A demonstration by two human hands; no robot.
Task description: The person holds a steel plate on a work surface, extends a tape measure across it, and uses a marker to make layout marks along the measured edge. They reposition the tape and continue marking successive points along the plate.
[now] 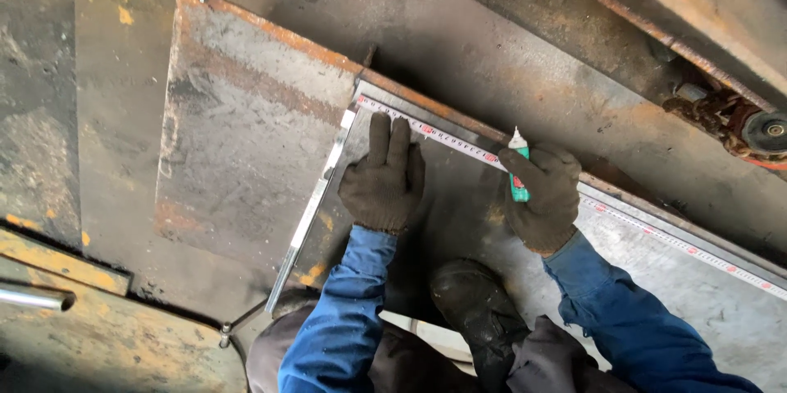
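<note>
A worker in blue sleeves and dark knitted gloves crouches over a grey steel plate (459, 221) lying on the workshop floor, at the centre of the frame. The left hand (383, 180) lies flat on the plate, its grip fully open and holding nothing, fingers stretched straight toward the long steel ruler (459, 144) that runs diagonally from the centre to the right edge of the frame; the fingertips touch or nearly touch the ruler's near edge. The right hand (543, 195), just right of centre, has its grip closed around a green marker pen (519, 165) with a white tip, held upright with the tip pointing up-frame, right at the ruler. A second metal straightedge (314, 204) runs down the plate's left edge toward the lower left, meeting the ruler at the plate's upper corner. Beneath lies a larger rusted steel sheet (238, 147), filling the centre left. The worker's dark boot (475, 303) rests on the plate at the bottom centre. A rusty wheeled machine part (754, 131) shows at the upper right.
</note>
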